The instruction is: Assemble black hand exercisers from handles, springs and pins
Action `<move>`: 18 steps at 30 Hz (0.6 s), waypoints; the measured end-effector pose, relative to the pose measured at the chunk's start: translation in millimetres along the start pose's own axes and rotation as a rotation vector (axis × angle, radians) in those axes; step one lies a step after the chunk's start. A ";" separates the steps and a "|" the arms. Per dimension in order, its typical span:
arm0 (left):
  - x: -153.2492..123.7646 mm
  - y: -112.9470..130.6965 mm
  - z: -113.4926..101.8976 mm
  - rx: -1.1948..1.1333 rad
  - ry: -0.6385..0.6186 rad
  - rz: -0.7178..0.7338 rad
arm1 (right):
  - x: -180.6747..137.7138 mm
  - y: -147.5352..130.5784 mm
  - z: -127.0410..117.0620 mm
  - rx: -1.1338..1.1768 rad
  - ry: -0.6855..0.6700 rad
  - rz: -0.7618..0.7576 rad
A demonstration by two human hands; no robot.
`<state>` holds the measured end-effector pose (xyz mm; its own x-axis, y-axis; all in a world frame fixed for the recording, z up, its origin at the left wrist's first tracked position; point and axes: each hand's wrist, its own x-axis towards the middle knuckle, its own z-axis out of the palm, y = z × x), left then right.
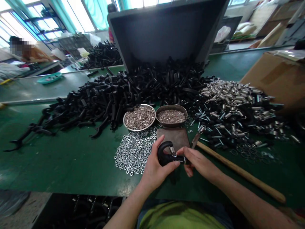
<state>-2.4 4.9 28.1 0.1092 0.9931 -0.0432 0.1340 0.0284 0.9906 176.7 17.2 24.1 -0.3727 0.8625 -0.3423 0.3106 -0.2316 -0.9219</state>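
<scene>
My left hand (152,168) is closed around a black curved plastic handle (163,154), hook-shaped at its top. A small metal coil spring (172,149) sits at the hook's opening. From the other side, my right hand (196,160) pinches the handle's lower end near the spring's tail; exactly what its fingertips grip is partly hidden. Both hands are over the front edge of a square metal plate (172,138). To the left lie many loose metal nuts or washers (132,154). Behind the plate stand a round dish of small pins (139,117) and an oval tin of tiny metal parts (172,116).
Black handles (105,98) are heaped across the back, spilling from a tilted grey bin (164,31). At right are piled springs and bolts (226,111), a wooden-handled hammer (240,171) and a cardboard box (276,76). Another person (35,52) sits far left.
</scene>
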 end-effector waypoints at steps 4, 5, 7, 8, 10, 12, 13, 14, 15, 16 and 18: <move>-3.2 -1.0 -3.0 0.095 -0.099 0.018 | 10.7 -8.9 6.6 0.001 -0.148 -0.062; -4.7 -3.0 -2.2 0.072 -0.067 0.015 | 11.5 -12.5 9.6 -0.052 -0.086 -0.094; -8.3 -8.2 0.0 0.015 0.015 0.005 | 11.6 -19.6 15.9 -0.194 0.064 -0.141; -10.1 -10.7 0.9 -0.002 0.040 0.000 | 11.1 -22.8 18.6 -0.287 0.111 -0.157; -13.1 -14.4 1.6 0.003 0.034 -0.005 | 9.9 -27.8 22.2 -0.484 0.120 -0.170; -14.5 -15.7 0.5 0.037 0.009 0.005 | 9.1 -31.0 23.9 -0.652 0.095 -0.171; -14.4 -15.8 -0.6 0.054 -0.002 0.017 | 9.0 -32.1 24.4 -0.716 0.094 -0.164; -13.6 -15.6 -1.9 0.072 -0.015 0.029 | 9.1 -32.7 24.8 -0.765 0.092 -0.154; -12.3 -15.5 -3.1 0.091 -0.033 0.039 | 9.5 -33.0 25.3 -0.803 0.089 -0.142; -10.5 -15.6 -4.2 0.108 -0.057 0.047 | 10.2 -32.7 25.7 -0.834 0.083 -0.128; -5.8 -17.3 -4.8 0.124 -0.110 0.048 | 12.8 -30.9 26.1 -0.875 0.067 -0.102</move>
<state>-10.1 -0.7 11.8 0.2243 0.9744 -0.0165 0.2457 -0.0401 0.9685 139.5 23.6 43.4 -0.3916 0.8913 -0.2287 0.8467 0.2518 -0.4687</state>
